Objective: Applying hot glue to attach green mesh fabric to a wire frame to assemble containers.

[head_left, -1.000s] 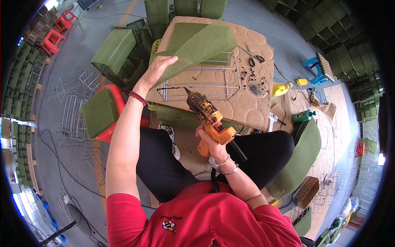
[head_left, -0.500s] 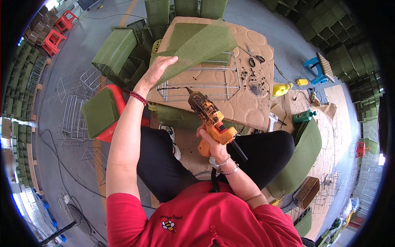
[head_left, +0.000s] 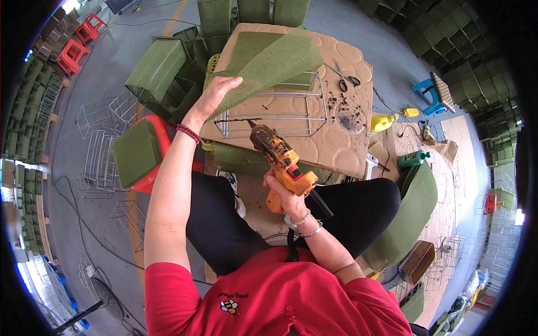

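Note:
My left hand [head_left: 216, 94] is closed on the edge of a green mesh fabric sheet [head_left: 280, 60], holding it folded back above the table. Under the fabric lies a silver wire frame [head_left: 297, 120] on a cardboard-topped table [head_left: 347, 148]. A line of black glue [head_left: 238, 120] runs along the frame's near left part. My right hand [head_left: 287, 197] grips an orange glue gun [head_left: 291, 175], its front crusted with black glue. The gun's nozzle is at the near rod, by the glue line's right end. A black glue stick [head_left: 321, 203] sticks out of its rear.
Scissors [head_left: 343, 78] and black glue crumbs [head_left: 348, 115] lie on the table's right side. A yellow bottle [head_left: 383, 121] and a green bottle [head_left: 414, 158] are to the right. Green fabric boxes [head_left: 159, 64] stand at the left, near a red stool [head_left: 162, 137] and wire frames [head_left: 102, 159].
My right hand has shifted the glue gun a little to the left along the near rod. My left hand and the fabric have stayed in place.

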A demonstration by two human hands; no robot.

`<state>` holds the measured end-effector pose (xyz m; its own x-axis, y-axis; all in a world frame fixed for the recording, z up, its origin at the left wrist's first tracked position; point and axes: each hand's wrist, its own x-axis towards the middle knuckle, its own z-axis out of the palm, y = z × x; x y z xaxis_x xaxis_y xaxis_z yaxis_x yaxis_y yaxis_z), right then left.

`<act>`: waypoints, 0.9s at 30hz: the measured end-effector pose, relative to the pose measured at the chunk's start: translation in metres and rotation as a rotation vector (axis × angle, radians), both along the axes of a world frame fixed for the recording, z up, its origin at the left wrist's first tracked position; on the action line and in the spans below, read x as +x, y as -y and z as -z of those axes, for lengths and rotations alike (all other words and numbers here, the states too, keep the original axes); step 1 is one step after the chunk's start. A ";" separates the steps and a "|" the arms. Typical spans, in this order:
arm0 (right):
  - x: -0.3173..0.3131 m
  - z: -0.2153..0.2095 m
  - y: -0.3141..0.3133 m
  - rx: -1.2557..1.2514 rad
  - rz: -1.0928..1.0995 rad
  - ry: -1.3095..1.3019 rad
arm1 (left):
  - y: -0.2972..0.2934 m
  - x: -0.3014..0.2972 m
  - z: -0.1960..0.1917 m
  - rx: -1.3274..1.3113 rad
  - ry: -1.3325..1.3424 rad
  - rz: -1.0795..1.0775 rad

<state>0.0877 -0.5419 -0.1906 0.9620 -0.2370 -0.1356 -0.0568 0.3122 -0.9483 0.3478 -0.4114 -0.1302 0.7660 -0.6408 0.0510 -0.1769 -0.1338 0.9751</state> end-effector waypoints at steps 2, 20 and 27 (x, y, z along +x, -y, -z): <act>0.002 0.002 -0.005 0.073 0.020 0.020 | -0.002 0.004 0.002 0.000 -0.037 0.011; -0.011 0.004 0.011 0.077 0.049 0.007 | -0.001 0.002 0.002 -0.037 -0.050 0.011; -0.013 0.007 0.014 0.080 0.082 0.023 | -0.001 0.004 0.003 -0.046 -0.084 0.030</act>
